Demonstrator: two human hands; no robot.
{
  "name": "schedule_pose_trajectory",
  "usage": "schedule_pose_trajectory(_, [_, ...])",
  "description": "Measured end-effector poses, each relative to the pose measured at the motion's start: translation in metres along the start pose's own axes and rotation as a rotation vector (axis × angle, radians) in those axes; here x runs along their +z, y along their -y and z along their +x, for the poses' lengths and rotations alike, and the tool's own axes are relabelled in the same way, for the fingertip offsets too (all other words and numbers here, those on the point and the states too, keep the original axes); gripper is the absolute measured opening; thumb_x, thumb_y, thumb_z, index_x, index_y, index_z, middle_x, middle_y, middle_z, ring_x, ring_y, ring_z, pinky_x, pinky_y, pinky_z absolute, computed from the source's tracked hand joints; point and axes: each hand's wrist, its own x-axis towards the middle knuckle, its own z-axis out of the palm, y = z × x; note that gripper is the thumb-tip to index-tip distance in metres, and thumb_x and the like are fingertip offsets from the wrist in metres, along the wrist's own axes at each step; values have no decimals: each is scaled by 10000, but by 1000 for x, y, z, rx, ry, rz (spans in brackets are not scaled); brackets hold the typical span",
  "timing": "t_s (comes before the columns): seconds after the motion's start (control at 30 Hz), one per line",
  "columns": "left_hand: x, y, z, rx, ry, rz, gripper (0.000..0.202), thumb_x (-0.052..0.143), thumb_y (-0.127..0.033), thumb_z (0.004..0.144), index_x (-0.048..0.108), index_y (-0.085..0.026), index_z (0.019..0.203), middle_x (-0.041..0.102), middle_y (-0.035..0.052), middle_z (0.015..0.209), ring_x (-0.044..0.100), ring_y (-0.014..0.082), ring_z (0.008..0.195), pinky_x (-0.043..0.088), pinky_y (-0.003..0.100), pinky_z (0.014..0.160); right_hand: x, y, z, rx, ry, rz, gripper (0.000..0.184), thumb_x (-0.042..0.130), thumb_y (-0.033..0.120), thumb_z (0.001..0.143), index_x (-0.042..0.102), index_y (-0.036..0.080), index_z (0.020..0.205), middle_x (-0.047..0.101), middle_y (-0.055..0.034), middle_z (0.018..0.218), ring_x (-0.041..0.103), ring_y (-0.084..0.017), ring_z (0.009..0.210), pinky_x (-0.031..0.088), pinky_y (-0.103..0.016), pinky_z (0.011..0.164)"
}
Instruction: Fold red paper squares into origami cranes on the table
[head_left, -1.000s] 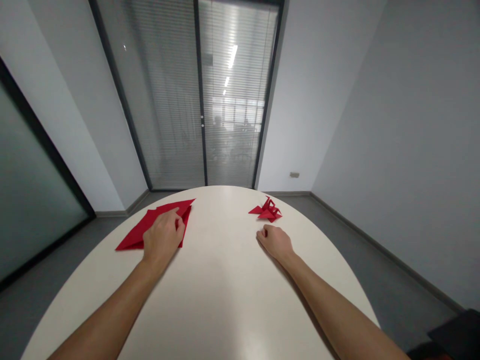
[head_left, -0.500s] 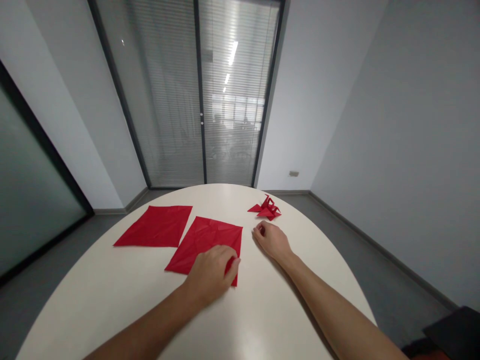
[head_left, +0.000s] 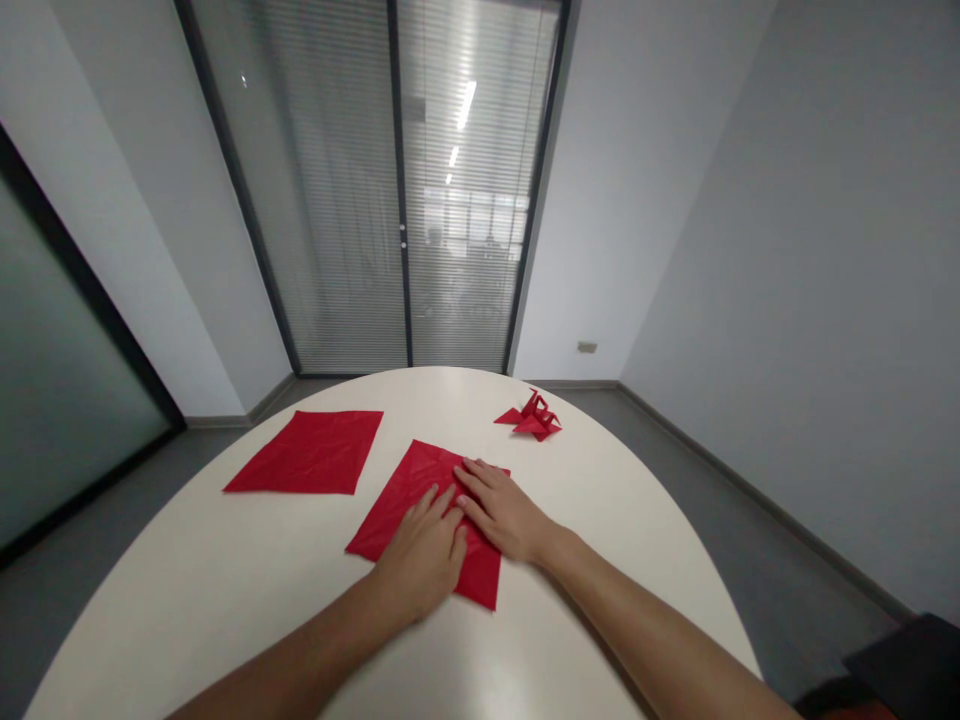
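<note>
A square sheet of red paper (head_left: 480,580) with faint creases lies on the white table in front of me. My left hand (head_left: 424,555) rests on its lower middle, fingers stretched out and apart. Over the sheet's right side lies my right hand (head_left: 502,508), also flat with its fingers extended. The fingertips of both hands come close together near the paper's centre, and the hands hide part of it.
A second red paper sheet (head_left: 307,453) lies flat to the left on the round white table (head_left: 225,610). Folded red paper cranes (head_left: 534,418) stand near the far right edge. Something dark (head_left: 907,665) shows at the lower right corner.
The nearer sheet has shifted right and towards me. My left hand has opened from its pinch and lies flat. My right hand has moved left from the bare table onto the paper and spread out.
</note>
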Motion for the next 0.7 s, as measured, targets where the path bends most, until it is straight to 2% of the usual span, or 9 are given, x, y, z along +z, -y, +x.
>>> schedule_pose_trajectory(0.07, [-12,9,4,39,-10,-46,423,355,-212,954,689,-181,1212,622,97,1377,540,258,1304,409,437,1130,0,-5,-1,1,86,-25,599,299,491,1042,405,139,1516,320,-153,1596,252,-309,1495,214,-507,1217])
schedule_pose_trajectory(0.13, [-20,24,8,70,-3,-94,391,403,-235,947,692,-185,1205,659,88,1323,576,224,1255,434,379,1110,-5,-8,-1,-12,132,-36,613,334,510,1030,376,163,1533,301,-138,1604,236,-317,1499,210,-520,1216])
schedule_pose_trajectory(0.17, [-22,31,9,76,-10,-78,390,432,-260,942,674,-182,1238,633,94,1362,553,236,1287,417,396,1126,-7,-10,-1,-20,142,-36,614,357,509,1023,365,175,1538,296,-130,1606,239,-316,1498,215,-520,1215])
schedule_pose_trajectory(0.27, [-17,44,11,61,8,-1,580,480,-413,938,485,-144,1451,439,142,1543,375,309,1442,307,504,1188,-15,-7,-2,-7,136,-56,587,404,442,1010,383,169,1530,314,-133,1597,263,-315,1490,214,-525,1214])
schedule_pose_trajectory(0.33, [-7,41,12,37,40,21,598,407,-426,970,428,-132,1491,371,148,1580,318,322,1471,287,526,1192,-15,1,-1,33,106,-88,578,421,384,998,407,121,1513,336,-157,1583,274,-318,1486,204,-518,1219])
schedule_pose_trajectory(0.4, [4,32,12,-25,10,68,594,400,-380,966,422,-104,1492,361,168,1581,309,341,1472,278,535,1192,-9,11,-1,56,71,-102,596,417,381,998,396,81,1513,327,-166,1586,264,-312,1490,210,-483,1226])
schedule_pose_trajectory(0.5, [14,19,13,-66,-26,106,566,390,-227,927,442,-94,1474,388,172,1566,336,331,1461,292,527,1182,5,24,0,87,40,-75,579,318,398,1036,341,121,1544,295,-128,1606,254,-288,1496,227,-476,1223])
schedule_pose_trajectory(0.6, [11,20,15,-47,-75,108,525,366,-174,926,499,-113,1430,458,164,1525,396,309,1426,324,493,1165,14,25,2,121,55,-83,571,275,418,1048,292,177,1566,268,-92,1618,214,-293,1508,197,-528,1221])
schedule_pose_trajectory(0.7, [-1,32,21,-17,-109,90,448,381,-204,942,588,-162,1338,572,132,1418,520,274,1310,415,436,1094,14,17,5,76,96,-82,602,269,464,1045,287,164,1566,251,-96,1624,199,-279,1514,170,-501,1233])
